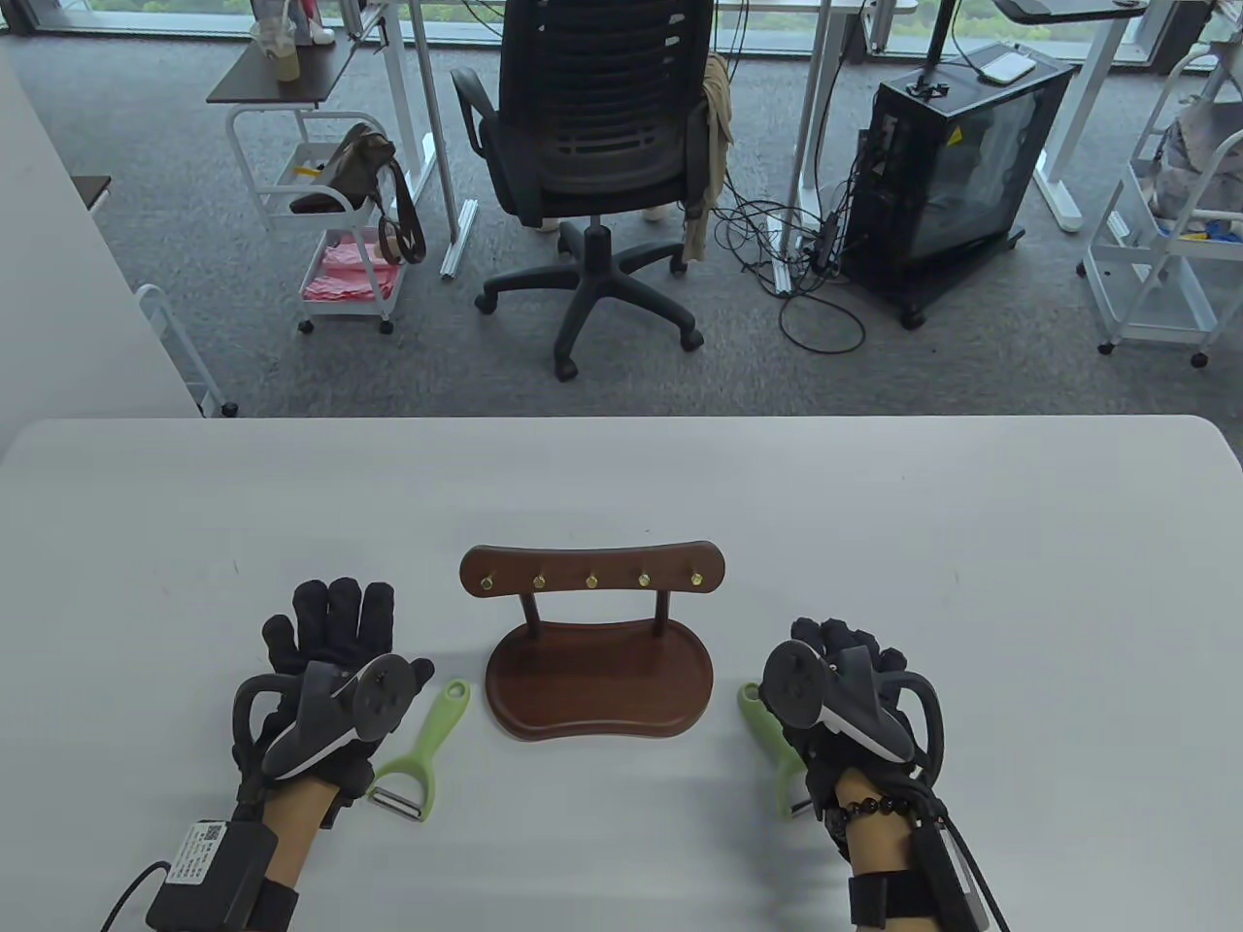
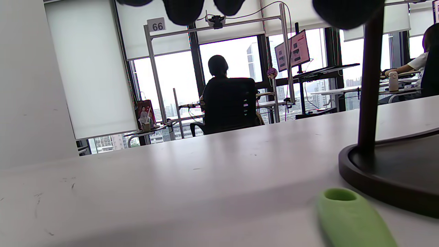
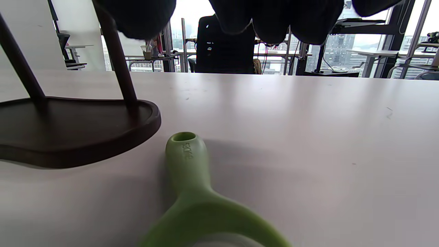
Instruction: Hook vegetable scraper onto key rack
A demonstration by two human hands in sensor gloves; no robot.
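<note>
A dark wooden key rack (image 1: 594, 573) with a row of brass hooks stands on its tray base (image 1: 599, 714) at the table's middle. A green vegetable scraper (image 1: 425, 744) lies flat just left of the base, its handle end seen in the left wrist view (image 2: 353, 219). My left hand (image 1: 330, 626) rests flat on the table beside it, fingers spread, holding nothing. A second green scraper (image 1: 767, 733) lies right of the base, partly under my right hand (image 1: 845, 650); it fills the right wrist view (image 3: 192, 178). My right hand hovers over it without gripping.
The white table (image 1: 874, 505) stretches wide around the rack. Beyond its far edge are an office chair (image 1: 597, 146), carts and a computer case (image 1: 947, 155) on the floor.
</note>
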